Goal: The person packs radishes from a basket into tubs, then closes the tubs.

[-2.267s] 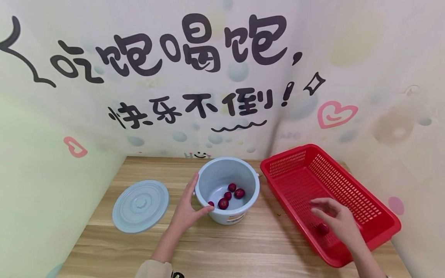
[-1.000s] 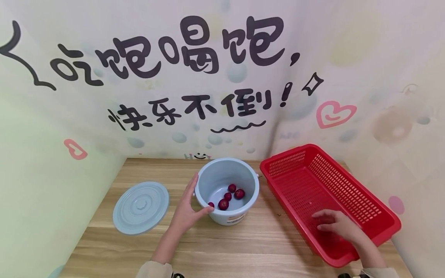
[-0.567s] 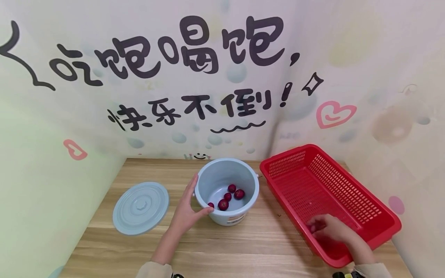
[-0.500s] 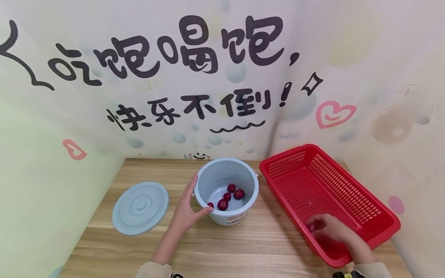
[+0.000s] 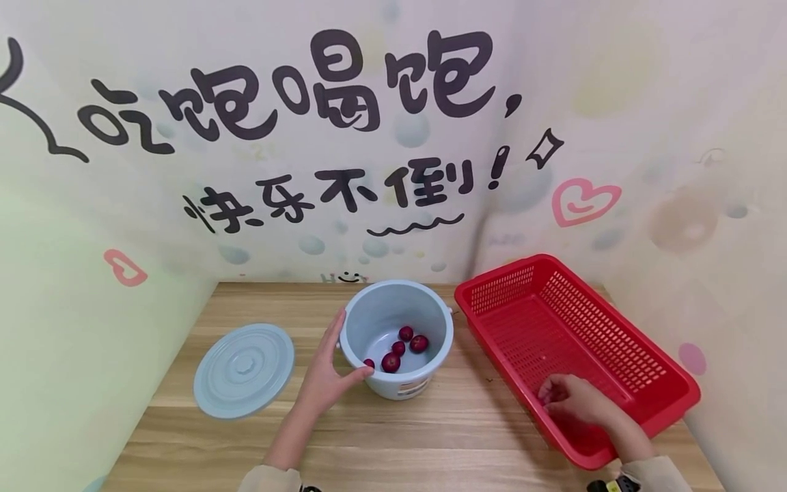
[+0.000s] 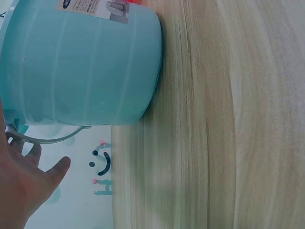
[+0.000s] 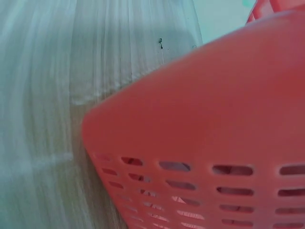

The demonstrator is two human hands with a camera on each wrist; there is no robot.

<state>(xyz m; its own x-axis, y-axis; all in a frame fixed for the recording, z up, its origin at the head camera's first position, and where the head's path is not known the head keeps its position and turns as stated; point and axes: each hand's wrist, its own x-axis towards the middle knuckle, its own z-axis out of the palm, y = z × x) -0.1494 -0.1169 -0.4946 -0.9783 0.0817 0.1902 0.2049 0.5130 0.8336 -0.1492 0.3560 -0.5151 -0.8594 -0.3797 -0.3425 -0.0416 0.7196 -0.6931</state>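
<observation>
A light blue bucket [image 5: 396, 328] stands upright on the table with several small dark red fruits [image 5: 391, 362] at its bottom. My left hand [image 5: 324, 380] is spread against the bucket's left side, thumb at the front rim. In the left wrist view, that hand [image 6: 21, 183] has its fingers behind the grey handle [image 6: 50, 140]. Inside the red plastic basket [image 5: 633, 328], near its left wall, is my right hand [image 5: 578, 402] with bent fingers. What lies between or under those fingers is hidden. The right wrist view shows only the basket's outside [image 7: 205, 109], not the hand.
A round light blue lid [image 5: 244, 370] lies on the wooden table [image 5: 430, 444], left of my left hand. A printed wall [image 5: 277, 260] rises behind the table, and further walls stand at both sides. The basket sits close to the right wall.
A red fruit seen in the basket in the oldest frame is no longer visible. My right hand went lower there, then slightly left, its fingers bending more. My left hand stays at the bucket.
</observation>
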